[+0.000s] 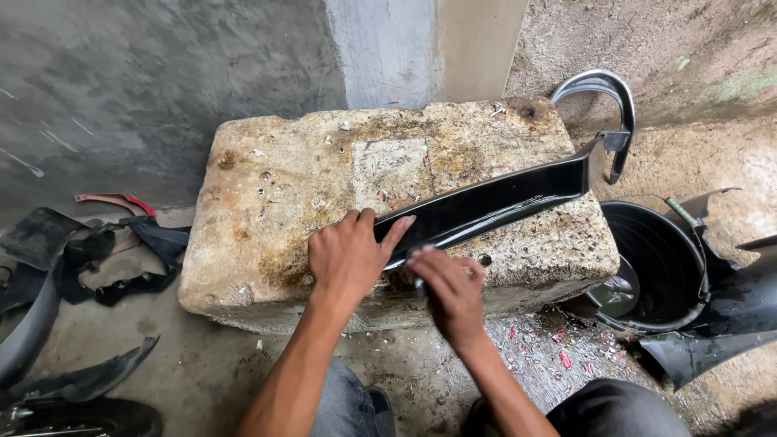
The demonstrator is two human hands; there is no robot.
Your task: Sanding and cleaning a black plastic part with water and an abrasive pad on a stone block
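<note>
Rough grey concrete wall point(162, 89) and a dirt floor point(696, 73) frame the spot, and against the wall sits a big weathered stone block point(267, 235) that serves as the bench. Scattered about are black plastic panels: a heap of them at the left point(97, 259), a curved fender piece at the right point(720, 324), and a black bucket point(655, 267) just beside the block's right end. Across the top of the block lies a long glossy black trim panel point(494, 202), its long axis running from near the person up and away to the right, the far tip pointing past the block's right edge, close to a silver curved grab rail point(611, 105). The left hand point(348, 255) lies flat on the near end of the panel, fingers spread, pressing it down. The right hand point(449, 287) is curled at the panel's lower edge just beside the left; whether it grips a small tool I cannot tell. Small red and white chips point(558, 348) litter the floor below. From where I stand, the overhanging far end looks like the risk: if the pressing hand slackens, the slick panel could swing or slide off toward the bucket, or the right fingers could slip along its edge.
</note>
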